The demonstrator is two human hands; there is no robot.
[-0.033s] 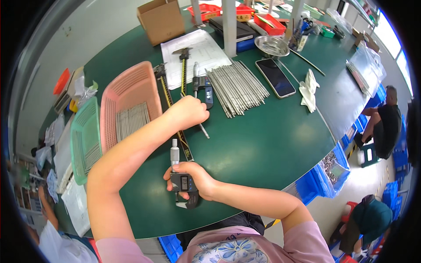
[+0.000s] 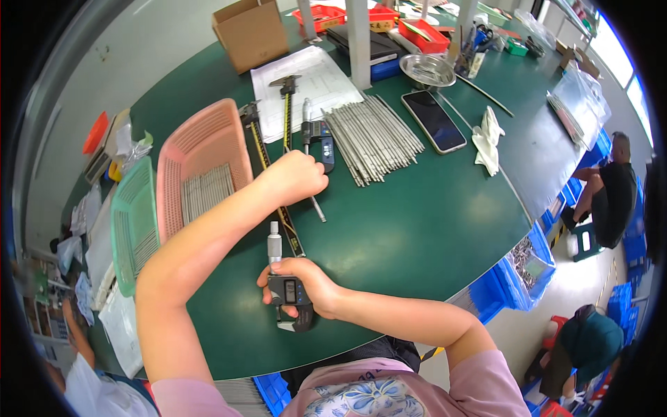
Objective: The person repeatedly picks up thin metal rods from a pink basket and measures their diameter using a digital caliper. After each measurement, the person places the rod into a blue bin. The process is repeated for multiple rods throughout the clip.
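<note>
My left hand (image 2: 297, 176) is closed around a thin metal rod (image 2: 318, 210); one end sticks out below the fist, and the rest is hidden by the fingers. Close to the table's front edge, my right hand (image 2: 316, 286) grips a digital micrometer (image 2: 290, 292) with a dark frame and small display. Its silver thimble points away from me, and its jaw gap holds no rod. Beyond my left fist lies a second digital micrometer (image 2: 321, 144). To its right, many similar metal rods (image 2: 373, 139) lie side by side in a loose pile.
Under my left forearm, a pink basket (image 2: 240, 132) holds several rods, beside a green basket (image 2: 132, 187). Two calipers (image 2: 287, 104) (image 2: 262, 149) and paper sheets (image 2: 260, 80) lie farther back. A phone (image 2: 434, 121), white glove (image 2: 488, 142) and metal bowl (image 2: 429, 69) sit right of the pile.
</note>
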